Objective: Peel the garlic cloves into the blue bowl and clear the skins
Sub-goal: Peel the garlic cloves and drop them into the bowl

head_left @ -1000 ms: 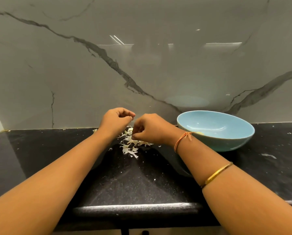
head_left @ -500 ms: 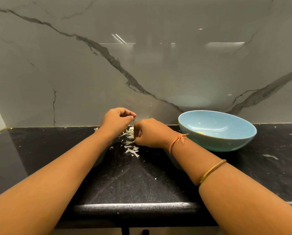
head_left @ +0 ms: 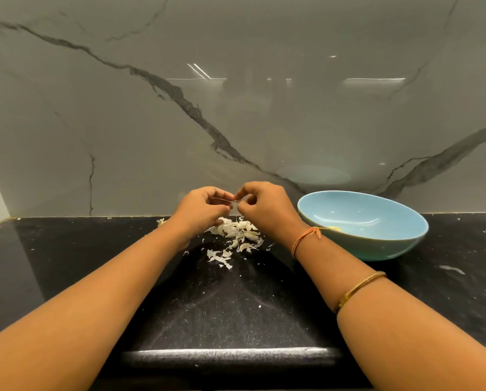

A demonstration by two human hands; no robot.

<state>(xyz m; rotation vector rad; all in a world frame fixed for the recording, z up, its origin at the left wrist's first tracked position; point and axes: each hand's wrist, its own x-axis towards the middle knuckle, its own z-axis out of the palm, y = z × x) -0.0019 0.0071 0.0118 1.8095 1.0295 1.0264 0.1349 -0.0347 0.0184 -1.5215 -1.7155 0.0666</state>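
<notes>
Peeling judged in hand: clove pinched by left hand and right hand over skins near back edge of counter; stripping, then blue bowl drop, required.

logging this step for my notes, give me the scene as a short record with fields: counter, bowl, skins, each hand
counter: black, flecked with scraps
blue bowl: on the counter at right, one yellowish piece inside
skins: loose pile left of the bowl
left hand: held over the skins, pinching a small pale clove, mostly hidden
right hand: pinching the same clove from the other side
</notes>
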